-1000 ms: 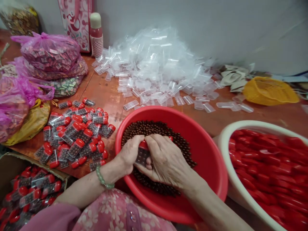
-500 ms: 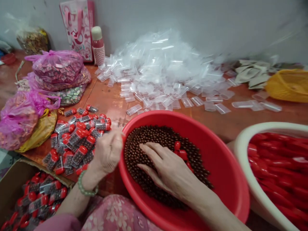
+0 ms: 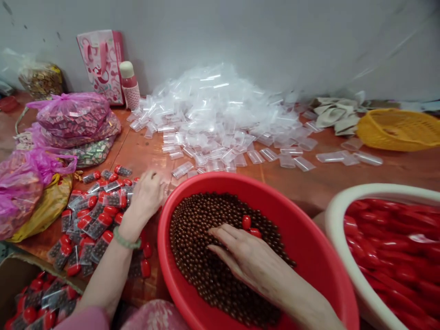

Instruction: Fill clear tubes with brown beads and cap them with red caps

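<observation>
A red plastic basin (image 3: 309,247) holds a bed of small, shiny dark-brown balls (image 3: 202,229). My right hand (image 3: 250,261) rests in it, palm down on the balls, with fingers stretched out and thumb apart. Several small red caps (image 3: 246,222) lie just beyond its knuckles. Outside the basin's left rim, my left hand (image 3: 149,192) is held over the table with fingers bent; they are blurred, and whether anything is between them is hidden. Close to that hand lies a heap of clear tubes with red caps and dark balls inside (image 3: 99,224).
Empty clear tubes (image 3: 213,123) are piled by the wall. A white tub (image 3: 335,224) full of red caps stands right. A carton (image 3: 17,270) of filled tubes is lower left. Pink bags (image 3: 74,114), a bottle (image 3: 129,87) and a yellow basket (image 3: 395,133) stand around.
My left hand has moved away from the basin's rim, forward over the table, and its fist has loosened somewhat. My right hand stays on the balls. The whole view has shifted slightly.
</observation>
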`<control>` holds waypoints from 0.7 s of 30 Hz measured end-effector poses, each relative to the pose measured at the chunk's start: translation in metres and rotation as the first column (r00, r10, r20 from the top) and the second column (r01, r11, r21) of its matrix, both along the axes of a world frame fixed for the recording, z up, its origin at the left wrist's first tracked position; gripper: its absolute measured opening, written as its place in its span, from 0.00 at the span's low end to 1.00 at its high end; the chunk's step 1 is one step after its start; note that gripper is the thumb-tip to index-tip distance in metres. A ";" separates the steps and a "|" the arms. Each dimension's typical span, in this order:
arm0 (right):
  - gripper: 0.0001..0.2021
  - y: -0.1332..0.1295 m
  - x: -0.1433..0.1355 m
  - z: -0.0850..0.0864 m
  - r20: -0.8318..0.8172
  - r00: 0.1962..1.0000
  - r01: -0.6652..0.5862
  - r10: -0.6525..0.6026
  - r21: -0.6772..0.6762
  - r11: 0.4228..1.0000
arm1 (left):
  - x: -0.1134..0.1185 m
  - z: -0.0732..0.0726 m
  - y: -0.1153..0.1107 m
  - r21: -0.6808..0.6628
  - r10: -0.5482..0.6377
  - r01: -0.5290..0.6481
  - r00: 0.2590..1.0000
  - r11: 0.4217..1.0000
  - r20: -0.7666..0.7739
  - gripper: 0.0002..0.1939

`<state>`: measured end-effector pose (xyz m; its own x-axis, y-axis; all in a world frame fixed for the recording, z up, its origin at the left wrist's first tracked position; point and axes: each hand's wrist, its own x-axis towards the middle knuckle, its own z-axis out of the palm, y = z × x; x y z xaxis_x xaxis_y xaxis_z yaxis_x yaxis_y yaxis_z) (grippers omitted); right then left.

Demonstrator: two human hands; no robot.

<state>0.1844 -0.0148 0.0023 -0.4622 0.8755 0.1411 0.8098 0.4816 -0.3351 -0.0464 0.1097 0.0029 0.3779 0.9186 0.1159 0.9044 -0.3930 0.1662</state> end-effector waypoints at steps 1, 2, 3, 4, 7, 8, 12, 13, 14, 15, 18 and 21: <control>0.07 0.001 0.003 0.000 0.002 1.000 0.031 -0.031 -0.004 1.000 | 0.014 -0.005 0.014 -0.070 -0.054 0.056 0.998 0.996 0.029 0.14; 0.07 0.001 0.005 -0.001 0.010 0.998 0.065 -0.065 -0.005 0.998 | 0.026 -0.012 0.029 -0.125 -0.083 0.088 0.996 0.988 0.042 0.15; 0.07 0.001 0.008 -0.002 0.023 0.995 0.098 -0.098 -0.002 0.995 | 0.037 -0.019 0.042 -0.151 -0.107 0.114 0.993 0.982 0.050 0.16; 0.07 0.001 0.010 -0.003 0.041 0.992 0.123 -0.123 -0.003 0.992 | 0.047 -0.026 0.054 -0.164 -0.128 0.136 0.990 0.977 0.055 0.17; 0.05 0.001 0.014 -0.005 0.093 0.984 0.158 -0.154 -0.036 0.987 | 0.067 -0.048 0.079 -0.157 -0.176 0.184 0.982 0.970 0.063 0.20; 0.05 0.001 0.015 -0.004 0.107 0.982 0.163 -0.156 -0.056 0.985 | 0.071 -0.054 0.084 -0.152 -0.184 0.192 0.981 0.970 0.062 0.19; 0.05 0.002 0.012 0.001 0.138 0.978 0.180 -0.158 -0.160 0.971 | 0.076 -0.069 0.093 -0.143 -0.163 0.169 0.985 0.975 0.057 0.11; 0.05 0.002 0.012 0.002 0.132 0.979 0.179 -0.156 -0.181 0.967 | 0.074 -0.069 0.095 -0.140 -0.147 0.155 0.987 0.978 0.062 0.10; 0.06 0.003 0.011 0.004 0.114 0.982 0.173 -0.153 -0.191 0.966 | 0.071 -0.067 0.098 -0.135 -0.127 0.135 0.989 0.981 0.071 0.10; 0.06 0.003 0.011 0.006 0.083 0.985 0.165 -0.151 -0.186 0.969 | 0.067 -0.063 0.100 -0.127 -0.105 0.115 0.991 0.985 0.084 0.10; 0.08 0.006 0.013 0.014 -0.074 0.986 0.145 -0.151 -0.079 0.986 | 0.048 -0.034 0.102 -0.077 -0.053 0.064 0.990 0.995 0.132 0.13; 0.09 0.013 0.016 0.027 -0.220 0.961 0.195 -0.167 0.116 0.974 | 0.031 0.004 0.083 0.012 -0.123 0.123 0.968 0.992 0.218 0.16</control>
